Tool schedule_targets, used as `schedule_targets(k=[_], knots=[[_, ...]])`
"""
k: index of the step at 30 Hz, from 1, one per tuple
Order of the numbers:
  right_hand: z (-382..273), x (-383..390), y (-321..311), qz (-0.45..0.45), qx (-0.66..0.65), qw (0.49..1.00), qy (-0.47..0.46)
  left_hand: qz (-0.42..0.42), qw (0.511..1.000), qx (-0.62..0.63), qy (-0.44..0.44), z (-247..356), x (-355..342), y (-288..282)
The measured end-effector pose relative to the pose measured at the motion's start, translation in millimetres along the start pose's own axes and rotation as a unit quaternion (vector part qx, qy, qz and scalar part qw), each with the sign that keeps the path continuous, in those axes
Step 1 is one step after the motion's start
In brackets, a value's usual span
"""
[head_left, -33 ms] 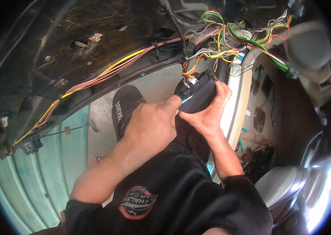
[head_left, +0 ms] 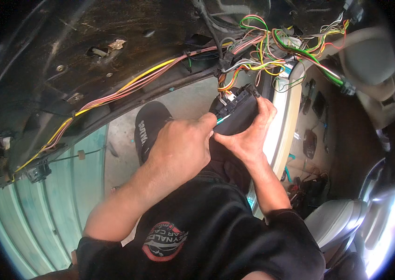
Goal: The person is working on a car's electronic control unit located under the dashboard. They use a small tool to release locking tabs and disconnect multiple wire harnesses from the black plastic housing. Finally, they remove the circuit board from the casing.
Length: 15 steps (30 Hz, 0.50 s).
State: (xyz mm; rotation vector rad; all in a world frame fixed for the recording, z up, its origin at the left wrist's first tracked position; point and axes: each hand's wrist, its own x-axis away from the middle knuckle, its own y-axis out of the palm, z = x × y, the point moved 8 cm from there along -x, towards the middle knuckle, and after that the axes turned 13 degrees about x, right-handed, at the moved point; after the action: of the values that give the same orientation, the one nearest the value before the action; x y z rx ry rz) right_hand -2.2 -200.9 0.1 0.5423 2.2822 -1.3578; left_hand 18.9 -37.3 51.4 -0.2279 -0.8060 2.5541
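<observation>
We are clamping the black connector block [head_left: 239, 112] in our right hand [head_left: 249, 135] at frame centre, its long axis tilting up-right, while our left hand [head_left: 183, 147] is pinching a thin green-tipped tool [head_left: 222, 120] against its lower-left end.

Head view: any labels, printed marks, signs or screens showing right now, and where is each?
Round emblem: on the black shirt front, lower centre; red ring, grey lettering.
Shoe lettering: white print on the black shoe, left of the left hand.
No screens, packages or signs visible.

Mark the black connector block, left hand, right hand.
black connector block [head_left: 240, 114], head view, its dark side face.
left hand [head_left: 183, 147], head view, back of hand.
right hand [head_left: 249, 137], head view, back of hand.
</observation>
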Motion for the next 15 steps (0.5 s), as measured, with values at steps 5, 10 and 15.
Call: schedule_targets(k=[5, 10, 15], knots=[[-11, -3, -1, -0.015, 0.023, 0.999, -0.019, -0.064, 0.997, -0.043, -0.027, 6, -7, -16], [-10, -1, -1, -0.005, 0.021, 1.0, 0.016, -0.04, 0.998, -0.011, -0.044, 1, 3, -10], [-8, 1, -1, 0.032, 0.0, 0.999, 0.008, 0.006, 0.998, -0.064, 0.011, 13, 14, -11]])
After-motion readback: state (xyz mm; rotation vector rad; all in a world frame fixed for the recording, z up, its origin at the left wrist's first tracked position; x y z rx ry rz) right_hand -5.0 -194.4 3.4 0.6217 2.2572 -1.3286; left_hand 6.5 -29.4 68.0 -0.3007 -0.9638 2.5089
